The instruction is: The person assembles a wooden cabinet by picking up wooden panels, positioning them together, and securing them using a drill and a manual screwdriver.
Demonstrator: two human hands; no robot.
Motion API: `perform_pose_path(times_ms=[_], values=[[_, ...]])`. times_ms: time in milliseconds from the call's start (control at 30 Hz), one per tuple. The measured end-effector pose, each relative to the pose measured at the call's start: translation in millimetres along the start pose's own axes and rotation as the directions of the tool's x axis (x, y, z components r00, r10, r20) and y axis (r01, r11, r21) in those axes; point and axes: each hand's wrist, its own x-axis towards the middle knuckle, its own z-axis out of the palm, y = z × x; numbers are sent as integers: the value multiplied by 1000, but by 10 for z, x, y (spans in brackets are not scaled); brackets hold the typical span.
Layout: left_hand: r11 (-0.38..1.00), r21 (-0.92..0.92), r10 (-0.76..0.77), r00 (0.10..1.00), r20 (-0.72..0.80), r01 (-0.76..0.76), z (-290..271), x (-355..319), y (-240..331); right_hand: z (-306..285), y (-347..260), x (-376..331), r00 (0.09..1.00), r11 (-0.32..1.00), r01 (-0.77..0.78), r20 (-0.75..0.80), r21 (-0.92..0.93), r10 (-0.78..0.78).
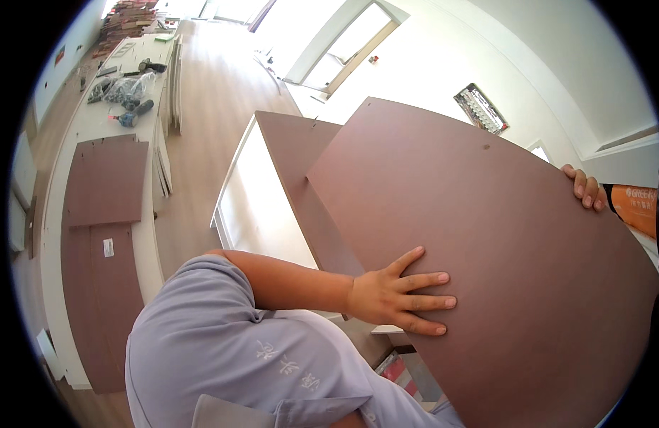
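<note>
Board of flat reddish-brown sheet material [500,235] stood tilted across the right of the head view, beside a box-shaped brown-and-white cabinet frame [294,150]; whether the two touched could not be told. The bare left hand [400,296] lay spread against the board's face, fingers apart, gripping nothing; the bare right hand [586,189] gripped the upper right edge with hooked fingers, thumb hidden. A slip or twist seemed the likeliest trouble: a flat palm gave push but little hold, so the weight could swing about the right hand and a corner scrape the frame. To the left, a long off-white worktop [87,125] bore flat brown panels [105,182], a blue-and-black cordless drill [133,115] and a crumpled clear plastic bag [133,85]. Pale wood-look flooring [208,78] ran toward a bright doorway [343,57] in a white wall [429,64].
</note>
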Motion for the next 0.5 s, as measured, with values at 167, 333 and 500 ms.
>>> perform_pose_path(times_ms=[167,333,500], values=[[1000,12,-7,1000,10,7,82,-14,-28,-145,-64,-88,995,999,-38,98,36,35],[989,124,-66,995,-74,74,411,-57,-142,212,198,-585,999,993,23,23,116,-26],[955,254,-130,985,-112,154,495,205,-416,1484,711,-1462,886,997,79,-456,-15,-77]])
